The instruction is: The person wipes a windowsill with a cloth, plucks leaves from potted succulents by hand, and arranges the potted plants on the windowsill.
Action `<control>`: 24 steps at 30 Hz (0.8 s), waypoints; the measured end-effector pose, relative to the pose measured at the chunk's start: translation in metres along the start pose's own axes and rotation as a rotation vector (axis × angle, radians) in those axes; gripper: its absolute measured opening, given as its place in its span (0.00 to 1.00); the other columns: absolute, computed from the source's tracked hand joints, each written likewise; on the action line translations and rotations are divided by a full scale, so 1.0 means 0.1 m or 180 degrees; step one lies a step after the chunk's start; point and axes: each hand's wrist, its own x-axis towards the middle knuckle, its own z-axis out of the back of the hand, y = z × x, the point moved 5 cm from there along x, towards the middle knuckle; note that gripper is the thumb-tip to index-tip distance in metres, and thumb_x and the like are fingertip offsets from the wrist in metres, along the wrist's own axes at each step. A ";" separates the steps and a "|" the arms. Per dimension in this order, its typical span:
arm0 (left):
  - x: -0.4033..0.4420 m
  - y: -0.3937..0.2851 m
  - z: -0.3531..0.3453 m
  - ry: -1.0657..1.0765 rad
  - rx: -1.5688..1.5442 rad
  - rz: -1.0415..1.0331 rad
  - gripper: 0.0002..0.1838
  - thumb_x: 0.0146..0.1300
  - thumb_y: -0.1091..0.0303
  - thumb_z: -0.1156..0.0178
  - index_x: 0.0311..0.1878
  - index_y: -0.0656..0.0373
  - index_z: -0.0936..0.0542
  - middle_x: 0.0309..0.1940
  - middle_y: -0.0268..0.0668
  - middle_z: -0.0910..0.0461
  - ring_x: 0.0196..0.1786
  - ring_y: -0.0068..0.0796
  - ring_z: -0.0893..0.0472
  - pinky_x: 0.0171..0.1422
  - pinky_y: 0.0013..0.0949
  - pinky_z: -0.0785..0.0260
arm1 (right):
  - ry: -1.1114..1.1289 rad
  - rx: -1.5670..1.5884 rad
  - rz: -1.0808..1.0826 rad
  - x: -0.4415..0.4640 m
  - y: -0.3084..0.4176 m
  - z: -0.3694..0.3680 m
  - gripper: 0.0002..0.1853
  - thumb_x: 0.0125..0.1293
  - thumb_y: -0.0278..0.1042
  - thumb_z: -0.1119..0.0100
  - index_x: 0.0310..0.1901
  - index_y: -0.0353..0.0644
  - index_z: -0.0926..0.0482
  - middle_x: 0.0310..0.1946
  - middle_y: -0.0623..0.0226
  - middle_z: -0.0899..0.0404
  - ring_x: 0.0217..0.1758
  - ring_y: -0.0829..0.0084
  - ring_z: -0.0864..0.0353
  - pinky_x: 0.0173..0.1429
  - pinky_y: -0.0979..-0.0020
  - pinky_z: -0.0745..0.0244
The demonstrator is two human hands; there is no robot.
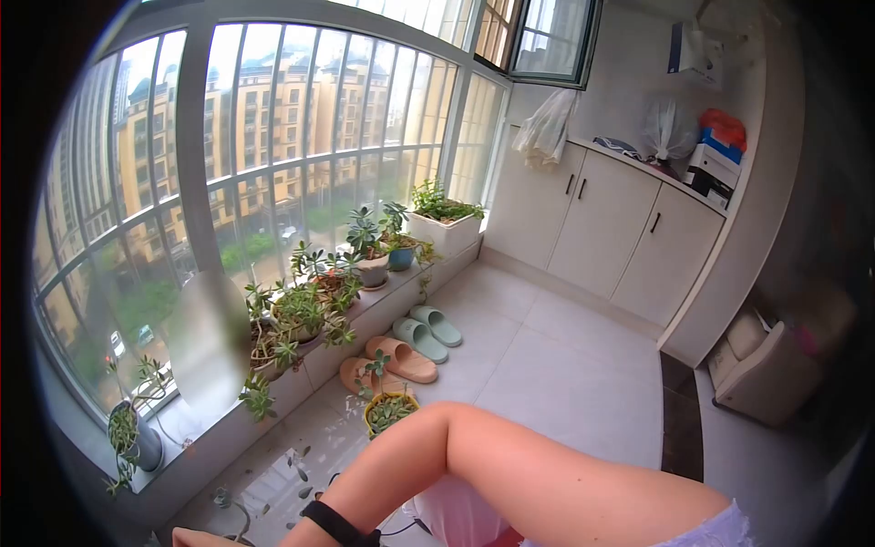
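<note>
My right arm bends across the lower part of the view, with a black band [339,523] round the wrist and a thin dark cable beside it. At the bottom edge shows a sliver of what looks like my right hand [202,539]; its fingers are mostly cut off, so its grip is hidden. Close to it, a curved plant stem [242,518] rises from the floor. Loose leaves [299,470] lie scattered on the tiles there. Beyond my forearm stands a succulent in a yellow pot [390,412]. My left hand is out of view.
Several potted succulents [305,310] line the window ledge, with a white planter [445,232] at its far end. Orange slippers [401,359] and green slippers [436,326] sit below. White cabinets [602,219] close off the back; a beige piece of furniture [761,369] stands right.
</note>
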 end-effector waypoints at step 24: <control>-0.05 -0.04 -0.14 0.0080 -0.0086 -0.0073 0.18 0.60 0.65 0.42 0.53 0.58 0.23 0.50 0.49 0.23 0.59 0.45 0.27 0.61 0.53 0.36 | 0.0396 -0.0129 0.0260 -0.05 0.04 -0.28 0.11 0.70 0.35 0.45 0.47 0.38 0.29 0.33 0.62 0.20 0.29 0.73 0.21 0.30 0.71 0.24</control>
